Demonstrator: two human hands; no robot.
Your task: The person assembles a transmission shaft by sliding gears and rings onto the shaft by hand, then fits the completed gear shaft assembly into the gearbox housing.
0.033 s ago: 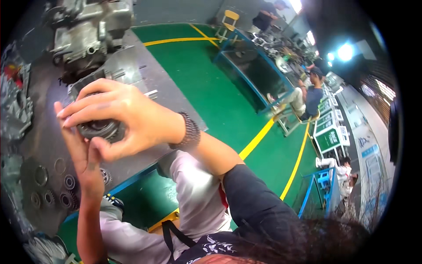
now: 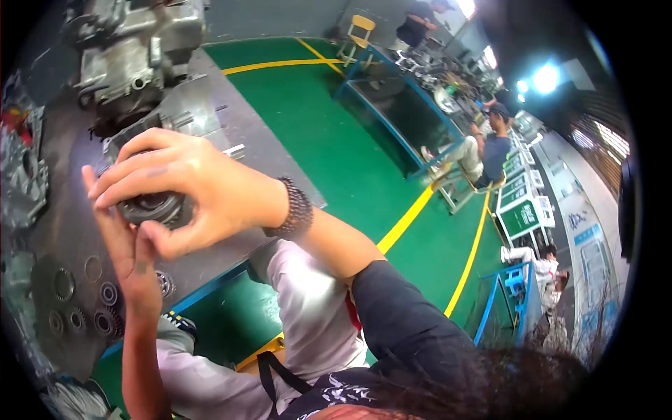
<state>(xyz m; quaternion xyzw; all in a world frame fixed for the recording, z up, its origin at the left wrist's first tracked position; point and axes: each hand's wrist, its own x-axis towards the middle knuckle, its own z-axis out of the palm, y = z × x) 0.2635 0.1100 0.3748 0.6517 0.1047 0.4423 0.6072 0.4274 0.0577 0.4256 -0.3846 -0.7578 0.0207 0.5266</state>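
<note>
My right hand (image 2: 192, 178) curls over a round, dark metal gear part (image 2: 157, 208), its fingers over the top and its thumb along the near side. On the left of the same part, my left hand (image 2: 122, 248) holds with its fingers stretched upward along it and its thumb close to the right thumb. Fingers hide much of the part, though ringed edges show between them. Below my hands, several loose gears and rings lie on the grey bench, among them a toothed gear (image 2: 106, 322) and a thin ring (image 2: 93, 269).
A large metal gearbox housing (image 2: 122, 77) stands at the bench's far end, with an open casing (image 2: 199, 112) before it. More metal castings (image 2: 24, 154) line the left side. Across the green floor, a seated person (image 2: 493, 154) is at another blue-framed bench (image 2: 392, 112); others are farther off.
The whole view has shifted slightly, so the bench and hands appear a little farther left. The grip on the gear part looks the same.
</note>
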